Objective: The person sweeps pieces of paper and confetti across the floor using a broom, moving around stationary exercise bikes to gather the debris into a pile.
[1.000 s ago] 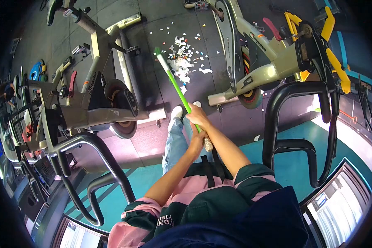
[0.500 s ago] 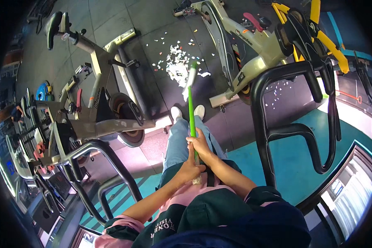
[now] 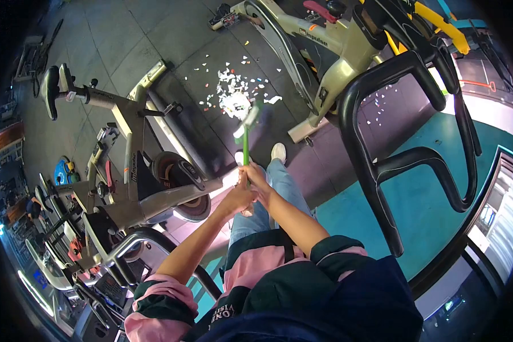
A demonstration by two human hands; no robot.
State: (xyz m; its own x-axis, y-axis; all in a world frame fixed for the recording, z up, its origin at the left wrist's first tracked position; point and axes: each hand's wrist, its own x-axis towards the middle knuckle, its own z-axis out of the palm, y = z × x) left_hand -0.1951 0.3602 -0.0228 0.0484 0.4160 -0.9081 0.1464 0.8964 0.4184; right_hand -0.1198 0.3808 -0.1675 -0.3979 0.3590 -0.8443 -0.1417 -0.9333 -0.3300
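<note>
Both my hands are closed round the green handle of a broom (image 3: 245,145). My left hand (image 3: 237,199) grips near the handle's top end, close to my thighs. Just ahead of it, my right hand (image 3: 256,176) wraps the handle lower down. The broom's head is pale, slightly blurred and touches the near side of a pile of white paper scraps (image 3: 232,97) on the dark tiled floor. Loose bits lie scattered around the pile. My white shoes stand just behind the broom head, the left one partly hidden by the handle.
An exercise bike (image 3: 114,108) stands on my left, and another exercise bike (image 3: 316,43) on my right, its black handlebars (image 3: 356,114) reaching close to me. More scraps (image 3: 376,102) lie beyond them. A window (image 3: 490,219) is at the lower right.
My hands have moved forward and left with the broom, and its head has swung left and nearer to me. The view has turned, and my left foot has shifted back relative to the right.
</note>
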